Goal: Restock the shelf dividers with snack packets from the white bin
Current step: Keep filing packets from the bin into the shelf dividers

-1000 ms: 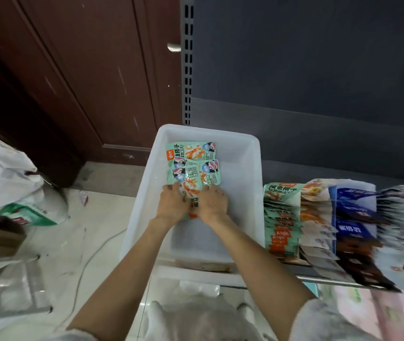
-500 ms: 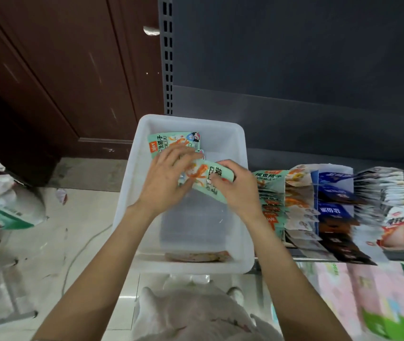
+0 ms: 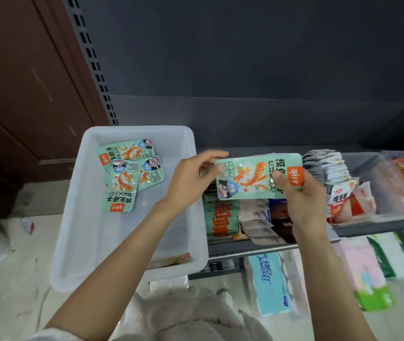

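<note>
Holding a mint-green snack packet (image 3: 257, 177) flat between both hands, I have it up over the shelf (image 3: 373, 228), face toward the camera. My right hand (image 3: 300, 195) grips its right end, thumb curled over the orange logo corner and fingers folded behind. My left hand (image 3: 191, 178) pinches the opposite edge, thumb and fingertips closed on the packet's left border.

Directly beneath the grip, rows of packets stand in the shelf dividers (image 3: 223, 217): green and orange ones under my left wrist, pale and dark ones below the held packet. To the right of my right hand sit a grey-white stack (image 3: 324, 166) and a red-and-white pack (image 3: 344, 198).

To the left of my left hand the white bin (image 3: 73, 242) rests partly on the shelf's left end and juts out over the floor. Three or so matching green packets (image 3: 129, 168) lie overlapped in its far half; a thin wrapper (image 3: 171, 260) lies against its near wall.

Behind the grip rises the dark grey back panel (image 3: 245, 57) of the shelving, with a slotted upright (image 3: 92, 60) at its left edge and a brown wooden door (image 3: 23, 82) beyond that. Below my arms, a pale, scuffed tile floor (image 3: 11, 279) and tissue packs (image 3: 272, 284) on a lower level.
</note>
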Demonstrator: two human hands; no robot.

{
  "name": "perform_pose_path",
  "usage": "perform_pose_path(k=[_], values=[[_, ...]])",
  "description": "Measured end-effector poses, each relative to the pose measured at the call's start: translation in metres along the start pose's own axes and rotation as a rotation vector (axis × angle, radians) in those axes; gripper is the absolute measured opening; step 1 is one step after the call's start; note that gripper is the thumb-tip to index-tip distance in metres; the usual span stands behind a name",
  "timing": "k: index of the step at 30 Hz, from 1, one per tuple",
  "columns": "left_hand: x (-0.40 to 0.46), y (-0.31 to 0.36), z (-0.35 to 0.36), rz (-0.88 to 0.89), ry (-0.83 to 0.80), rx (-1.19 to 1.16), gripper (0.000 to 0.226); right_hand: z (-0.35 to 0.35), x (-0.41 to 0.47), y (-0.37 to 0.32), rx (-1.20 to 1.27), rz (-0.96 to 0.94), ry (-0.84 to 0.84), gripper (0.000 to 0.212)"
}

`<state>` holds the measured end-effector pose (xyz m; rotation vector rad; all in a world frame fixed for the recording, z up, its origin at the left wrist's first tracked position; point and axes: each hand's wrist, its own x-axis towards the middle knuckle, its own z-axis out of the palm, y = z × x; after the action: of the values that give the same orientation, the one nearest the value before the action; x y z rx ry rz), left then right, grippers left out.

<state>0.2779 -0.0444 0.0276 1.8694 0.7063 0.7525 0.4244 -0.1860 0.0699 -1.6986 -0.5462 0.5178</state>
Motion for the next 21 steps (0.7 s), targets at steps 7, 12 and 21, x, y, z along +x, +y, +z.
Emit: perform_pose_path(k=[7,12,21], values=[[-0.007,-0.023,0.009,-0.034,-0.261,0.634,0.044,-0.001,0.042,0.002,-0.224,-0.206,0.037,0.01],[-0.014,-0.022,0.013,0.018,-0.242,0.684,0.031,0.02,0.047,0.023,-0.438,-0.478,-0.044,0.012],[-0.025,-0.026,0.014,0.045,-0.097,0.726,0.031,0.046,0.04,0.017,-1.089,-0.968,-0.51,0.032]])
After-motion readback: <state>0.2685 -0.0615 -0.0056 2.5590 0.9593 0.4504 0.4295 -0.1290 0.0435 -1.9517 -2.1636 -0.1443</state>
